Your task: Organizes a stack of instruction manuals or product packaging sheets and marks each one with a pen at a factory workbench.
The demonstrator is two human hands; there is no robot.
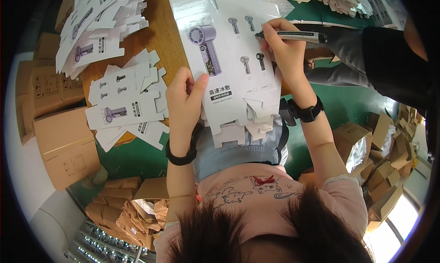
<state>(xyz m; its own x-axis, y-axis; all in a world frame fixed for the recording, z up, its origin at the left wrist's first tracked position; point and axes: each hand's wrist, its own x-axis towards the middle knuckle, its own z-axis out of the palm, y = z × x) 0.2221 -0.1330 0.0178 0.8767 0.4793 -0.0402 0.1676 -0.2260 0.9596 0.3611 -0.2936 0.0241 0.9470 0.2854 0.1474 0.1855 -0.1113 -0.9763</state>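
A flat, unfolded white box printed with a purple handheld fan and several small fans lies on a stack of similar ones, reaching from the table over my lap. My left hand is closed at its left edge, thumb on the printed face and the other fingers curled, partly hidden. In my right hand is a silver-and-black marker pen, gripped between thumb and fingers. The pen's dark tip points left at the right side of the box, beside the upper small fans. Whether it touches the surface I cannot tell.
More flat boxes lie on the wooden table to the left, with a taller pile behind. Brown cartons stand at left, others at right. A person in dark clothes is close at the right.
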